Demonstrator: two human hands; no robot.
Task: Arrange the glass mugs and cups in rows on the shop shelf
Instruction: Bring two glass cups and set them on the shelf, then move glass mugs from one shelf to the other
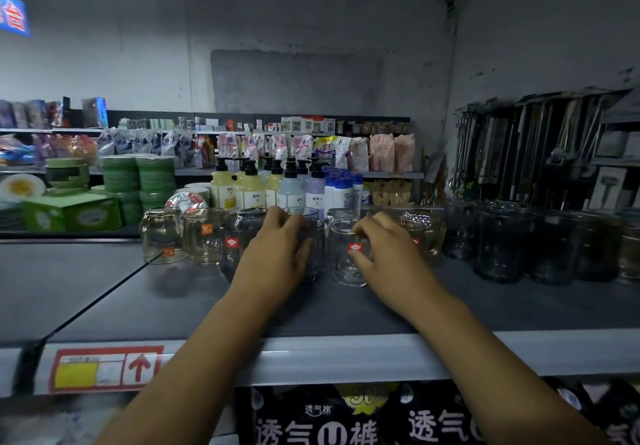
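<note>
Several clear glass cups stand in a cluster at the back of the grey shop shelf (339, 309). My left hand (277, 250) curls its fingers over the rim of a clear glass cup (313, 254) in the middle of the cluster. My right hand (384, 250) grips a clear glass cup with a red label (346, 257) beside it, thumb near the label. At the far left a clear cup with an orange label (162, 236) stands upside down, and an amber-tinted cup (202, 236) stands next to it. A patterned amber glass (429, 233) stands behind my right hand.
Dark glass tumblers (498, 243) fill the shelf's right side. Pump bottles (252, 188) and green boxes (72, 212) stand on the shelf beyond. Utensils (540, 146) hang at the right. A price tag with a red arrow (104, 370) sits on the shelf's front edge.
</note>
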